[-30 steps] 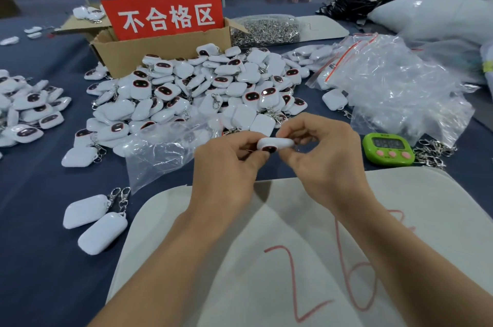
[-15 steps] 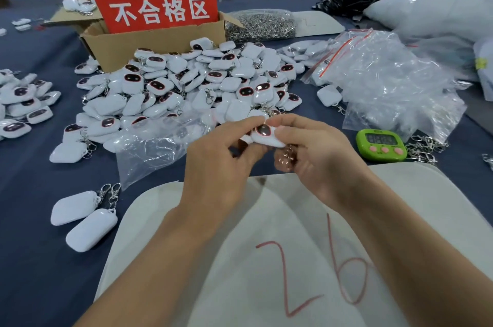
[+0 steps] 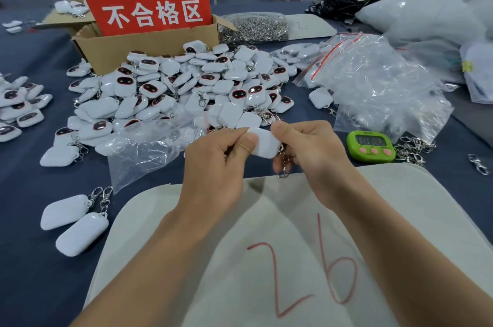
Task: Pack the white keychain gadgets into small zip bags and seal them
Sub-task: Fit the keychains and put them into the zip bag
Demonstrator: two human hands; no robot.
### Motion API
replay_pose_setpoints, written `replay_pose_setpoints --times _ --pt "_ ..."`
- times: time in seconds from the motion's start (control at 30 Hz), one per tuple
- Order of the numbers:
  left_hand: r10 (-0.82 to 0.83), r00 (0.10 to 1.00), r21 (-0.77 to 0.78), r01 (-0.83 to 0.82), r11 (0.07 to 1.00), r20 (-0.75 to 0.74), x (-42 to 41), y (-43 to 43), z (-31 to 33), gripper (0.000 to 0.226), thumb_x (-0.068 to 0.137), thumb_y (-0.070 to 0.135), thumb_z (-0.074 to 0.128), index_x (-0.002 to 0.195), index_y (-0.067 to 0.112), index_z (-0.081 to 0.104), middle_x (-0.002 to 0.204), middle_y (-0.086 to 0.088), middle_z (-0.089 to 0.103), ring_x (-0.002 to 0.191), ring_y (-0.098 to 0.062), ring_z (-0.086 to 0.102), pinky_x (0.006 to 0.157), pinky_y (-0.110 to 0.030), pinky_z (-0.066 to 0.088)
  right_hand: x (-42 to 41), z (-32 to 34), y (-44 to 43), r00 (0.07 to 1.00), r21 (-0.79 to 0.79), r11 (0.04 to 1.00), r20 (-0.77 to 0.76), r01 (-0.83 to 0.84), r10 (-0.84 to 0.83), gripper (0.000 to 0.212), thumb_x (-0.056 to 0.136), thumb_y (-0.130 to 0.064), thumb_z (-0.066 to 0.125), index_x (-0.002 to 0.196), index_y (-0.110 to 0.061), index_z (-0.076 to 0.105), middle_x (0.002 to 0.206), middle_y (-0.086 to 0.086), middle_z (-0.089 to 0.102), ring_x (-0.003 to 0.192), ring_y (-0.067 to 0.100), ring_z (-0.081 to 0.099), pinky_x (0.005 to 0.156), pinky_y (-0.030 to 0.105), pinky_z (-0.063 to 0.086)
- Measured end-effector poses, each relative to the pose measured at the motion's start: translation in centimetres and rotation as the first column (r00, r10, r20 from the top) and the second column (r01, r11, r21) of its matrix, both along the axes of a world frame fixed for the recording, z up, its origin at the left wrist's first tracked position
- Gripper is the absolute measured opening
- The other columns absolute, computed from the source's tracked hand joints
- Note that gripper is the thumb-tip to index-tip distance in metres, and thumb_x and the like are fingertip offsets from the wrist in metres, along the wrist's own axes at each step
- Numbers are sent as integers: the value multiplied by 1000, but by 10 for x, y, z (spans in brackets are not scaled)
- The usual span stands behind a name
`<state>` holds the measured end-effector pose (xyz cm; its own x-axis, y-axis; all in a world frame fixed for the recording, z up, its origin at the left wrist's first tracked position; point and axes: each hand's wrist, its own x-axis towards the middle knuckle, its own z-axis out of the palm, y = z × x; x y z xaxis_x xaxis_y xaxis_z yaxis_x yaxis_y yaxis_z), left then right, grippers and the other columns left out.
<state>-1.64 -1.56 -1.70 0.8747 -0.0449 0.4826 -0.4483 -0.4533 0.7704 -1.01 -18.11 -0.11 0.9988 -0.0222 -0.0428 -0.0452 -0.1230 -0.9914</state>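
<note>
Both hands hold one white keychain gadget (image 3: 265, 144) above the table's middle, its plain white back facing me. My left hand (image 3: 217, 166) pinches its left edge with the thumb on top. My right hand (image 3: 310, 152) grips its right side, and the metal clasp (image 3: 284, 164) dangles below the fingers. A large pile of white gadgets (image 3: 186, 86) with dark oval faces lies just behind. A clear zip bag (image 3: 144, 148) lies flat to the left of my left hand. A heap of small zip bags (image 3: 378, 86) with red seal strips sits at the right.
A cardboard box (image 3: 138, 46) with a red sign (image 3: 149, 10) stands behind the pile. A green timer (image 3: 372, 145) and loose metal clasps (image 3: 412, 148) lie at the right. Two gadgets (image 3: 74, 222) rest at front left, more gadgets (image 3: 18, 105) at far left. A white board (image 3: 293, 260) marked "26" lies beneath my forearms.
The gadget has been turned over between my hands: its dark face showed before, now its plain white back is up. The clasp now hangs below my right hand.
</note>
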Motion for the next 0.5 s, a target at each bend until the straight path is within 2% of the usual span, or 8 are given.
replay_pose_setpoints --times 0.1,0.17,0.23,0.27,0.33,0.4,0.43,0.5 --pt "-13 1000 -14 13 1000 11 2 1 1 41 101 30 56 63 21 45 59 0 41 58 -12 36 56 -32 31 1 -1 2 1000 -22 999 7 25 -25 50 104 -29 59 81 14 65 53 15 64 49 21 49 60 36 44" --pt "-15 1000 -34 14 999 -3 2 1 -1 36 99 32 58 65 20 57 58 7 40 59 -10 36 57 -33 33 2 -3 4 999 -66 997 19 43 -42 51 104 -33 58 78 11 66 52 13 65 48 19 49 60 36 45" --pt "-42 997 -129 34 991 -59 1 1 1 14 92 32 67 83 30 77 60 12 49 60 -6 41 60 -30 42 3 -5 5 997 -115 991 26 68 -66 53 105 -36 55 74 6 66 50 10 64 45 17 49 55 32 46" --pt "-75 992 -182 55 982 -100 1 2 3 14 85 31 74 95 38 79 62 13 54 60 -5 44 61 -26 45 2 -6 6 997 -127 989 21 78 -76 56 106 -37 52 69 3 65 48 10 62 43 16 48 51 28 45" --pt "-168 974 -205 135 969 -151 -1 5 4 45 70 25 87 110 43 76 70 13 62 60 -6 49 62 -19 49 2 -7 6 995 -109 990 -25 89 -92 57 107 -37 49 64 -1 62 47 11 57 40 17 43 45 25 39" --pt "-216 965 -176 189 966 -150 -2 5 6 54 62 20 94 107 44 77 78 12 69 62 -5 53 64 -19 51 3 -6 5 991 -14 997 -111 72 -73 54 107 -36 50 73 3 66 54 16 56 38 18 38 43 24 34" --pt "-212 967 -182 186 966 -142 -2 4 6 51 63 18 95 103 45 78 79 11 71 63 -5 55 65 -21 52 3 -5 5 989 32 998 -138 56 -51 54 107 -35 50 75 4 67 57 17 57 37 18 37 42 23 32" --pt "-191 976 -221 164 962 -107 -3 2 5 37 73 20 91 98 44 79 74 10 71 62 -5 56 63 -23 51 3 -4 4 989 32 999 -148 35 -30 55 106 -35 49 67 -2 67 53 15 59 34 17 37 40 21 32"
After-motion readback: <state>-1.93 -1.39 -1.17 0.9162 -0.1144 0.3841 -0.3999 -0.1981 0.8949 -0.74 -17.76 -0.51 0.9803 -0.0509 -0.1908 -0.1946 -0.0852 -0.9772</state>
